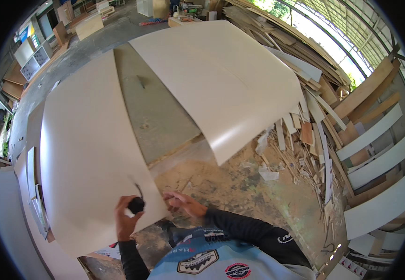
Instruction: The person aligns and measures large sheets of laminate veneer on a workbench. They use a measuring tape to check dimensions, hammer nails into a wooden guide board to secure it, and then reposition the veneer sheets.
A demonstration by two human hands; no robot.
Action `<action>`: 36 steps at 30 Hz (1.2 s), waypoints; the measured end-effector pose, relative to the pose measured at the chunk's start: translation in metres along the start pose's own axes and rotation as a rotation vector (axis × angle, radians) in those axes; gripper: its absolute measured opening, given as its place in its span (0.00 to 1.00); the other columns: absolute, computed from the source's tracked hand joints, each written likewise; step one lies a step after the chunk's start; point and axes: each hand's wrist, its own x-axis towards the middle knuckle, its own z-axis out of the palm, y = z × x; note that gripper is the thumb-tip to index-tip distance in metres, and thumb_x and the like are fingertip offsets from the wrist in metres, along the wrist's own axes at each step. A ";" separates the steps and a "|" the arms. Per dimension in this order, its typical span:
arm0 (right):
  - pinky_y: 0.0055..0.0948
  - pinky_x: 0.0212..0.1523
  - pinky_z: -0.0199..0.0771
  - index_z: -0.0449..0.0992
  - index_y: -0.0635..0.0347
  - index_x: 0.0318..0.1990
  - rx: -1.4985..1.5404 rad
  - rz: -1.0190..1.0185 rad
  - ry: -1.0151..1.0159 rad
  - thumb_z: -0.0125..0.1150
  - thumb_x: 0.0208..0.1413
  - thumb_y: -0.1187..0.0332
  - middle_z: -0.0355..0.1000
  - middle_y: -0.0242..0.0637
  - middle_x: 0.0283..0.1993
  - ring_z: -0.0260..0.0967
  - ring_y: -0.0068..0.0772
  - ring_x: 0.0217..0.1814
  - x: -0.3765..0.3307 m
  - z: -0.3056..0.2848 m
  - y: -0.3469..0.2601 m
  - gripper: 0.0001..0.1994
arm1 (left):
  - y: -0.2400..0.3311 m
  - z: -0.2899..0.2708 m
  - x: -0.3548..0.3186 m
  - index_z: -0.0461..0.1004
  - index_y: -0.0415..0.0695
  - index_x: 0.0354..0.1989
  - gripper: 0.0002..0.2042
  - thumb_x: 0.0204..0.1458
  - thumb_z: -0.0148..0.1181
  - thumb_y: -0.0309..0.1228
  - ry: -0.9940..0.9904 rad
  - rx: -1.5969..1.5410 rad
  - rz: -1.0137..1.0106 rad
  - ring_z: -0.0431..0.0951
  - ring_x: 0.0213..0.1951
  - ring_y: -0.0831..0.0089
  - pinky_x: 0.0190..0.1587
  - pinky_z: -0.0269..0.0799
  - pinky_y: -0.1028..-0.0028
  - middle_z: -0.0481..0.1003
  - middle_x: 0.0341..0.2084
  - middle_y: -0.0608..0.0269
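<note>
Left hand (126, 219) gripped black rounded object (137, 205) over near end of white sheet (85, 135) | right hand (186, 204) was at its right edge, grip could not be told | hands were apart.

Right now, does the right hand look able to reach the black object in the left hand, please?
Probably yes: the right hand is near the black object, with nothing visible standing between them, and the left hand leaves the object's right side exposed.
</note>
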 end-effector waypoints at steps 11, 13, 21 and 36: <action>0.22 0.35 0.69 0.70 0.62 0.54 0.158 0.259 0.101 0.64 0.56 0.49 0.71 0.33 0.38 0.70 0.22 0.36 -0.127 -0.160 0.004 0.27 | 0.130 0.238 0.054 0.76 0.42 0.45 0.21 0.37 0.67 0.22 -0.523 -0.078 0.267 0.75 0.46 0.53 0.48 0.72 0.63 0.74 0.42 0.55; 0.22 0.35 0.68 0.71 0.62 0.53 0.113 0.172 0.155 0.62 0.59 0.50 0.71 0.30 0.38 0.68 0.18 0.38 -0.128 -0.181 -0.008 0.25 | 0.145 0.258 0.064 0.74 0.42 0.48 0.23 0.38 0.64 0.19 -0.463 -0.075 0.205 0.75 0.46 0.55 0.48 0.72 0.65 0.72 0.45 0.55; 0.25 0.33 0.70 0.73 0.67 0.50 -0.506 -0.055 0.286 0.63 0.58 0.54 0.74 0.36 0.35 0.69 0.21 0.32 -0.070 -0.291 -0.042 0.23 | 0.101 0.329 0.150 0.71 0.37 0.53 0.19 0.50 0.54 0.18 -0.361 -0.658 -0.290 0.75 0.46 0.72 0.49 0.71 0.74 0.74 0.43 0.61; 0.37 0.40 0.75 0.76 0.63 0.34 -0.978 -0.073 0.498 0.75 0.42 0.50 0.76 0.45 0.32 0.75 0.44 0.34 0.022 -0.561 -0.160 0.24 | -0.049 0.359 0.318 0.78 0.43 0.32 0.03 0.49 0.66 0.25 0.764 -0.371 -0.580 0.67 0.24 0.82 0.28 0.64 0.79 0.71 0.21 0.73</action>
